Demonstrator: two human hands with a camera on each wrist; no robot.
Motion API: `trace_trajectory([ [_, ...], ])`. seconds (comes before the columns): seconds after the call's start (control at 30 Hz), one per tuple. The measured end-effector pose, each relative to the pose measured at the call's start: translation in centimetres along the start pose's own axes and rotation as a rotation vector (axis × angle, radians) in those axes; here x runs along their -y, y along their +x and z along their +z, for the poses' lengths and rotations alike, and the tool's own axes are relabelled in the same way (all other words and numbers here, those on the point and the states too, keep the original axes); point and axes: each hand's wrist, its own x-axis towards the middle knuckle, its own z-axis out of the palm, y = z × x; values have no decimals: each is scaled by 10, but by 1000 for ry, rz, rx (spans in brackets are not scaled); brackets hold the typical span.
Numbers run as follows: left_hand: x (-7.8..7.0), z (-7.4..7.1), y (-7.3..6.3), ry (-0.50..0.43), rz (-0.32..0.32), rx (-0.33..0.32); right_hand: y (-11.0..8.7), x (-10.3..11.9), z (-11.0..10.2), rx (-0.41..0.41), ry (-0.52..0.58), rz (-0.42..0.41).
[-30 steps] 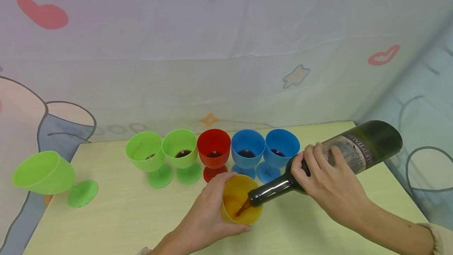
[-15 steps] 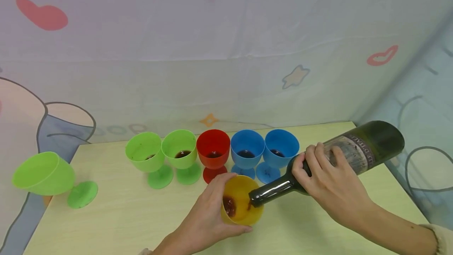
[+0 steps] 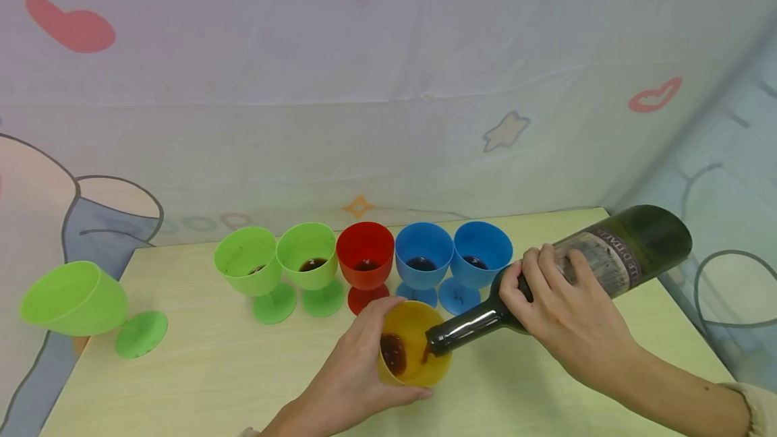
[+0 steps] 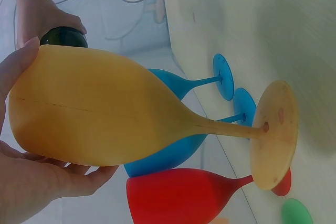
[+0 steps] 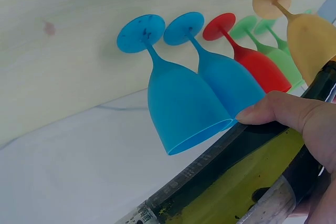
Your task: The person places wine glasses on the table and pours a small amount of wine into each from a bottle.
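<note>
My left hand curls round the bowl of a yellow goblet, which leans and has dark liquid pooled on the left inside. In the left wrist view the goblet's stem and round foot stick out free of the fingers. My right hand grips a dark green wine bottle near its shoulder, tilted neck-down to the left. Its mouth sits at the goblet's right rim, with a small dark streak of liquid just below. In the right wrist view the thumb lies along the bottle.
Along the table's back edge stand two green goblets, a red goblet and two blue goblets, each with a little dark liquid. Another green goblet stands at the far left. A printed cloth hangs behind the table.
The stream from the bottle's mouth has thinned to a small streak. Dark liquid has gathered at the left inside the yellow goblet. Both hands have hardly moved.
</note>
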Motion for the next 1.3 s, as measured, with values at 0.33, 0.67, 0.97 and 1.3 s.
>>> trace_trajectory([
  [0.33,4,1,1,-14,14,3,1,0,0,6,-6,1],
  [0.67,3,1,2,-34,6,13,0,-1,0,16,-2,1],
  [0.97,2,0,3,-48,-10,23,-1,-1,1,33,9,13],
  [1.3,5,0,3,-77,-7,5,-2,-1,7,-29,69,27],
])
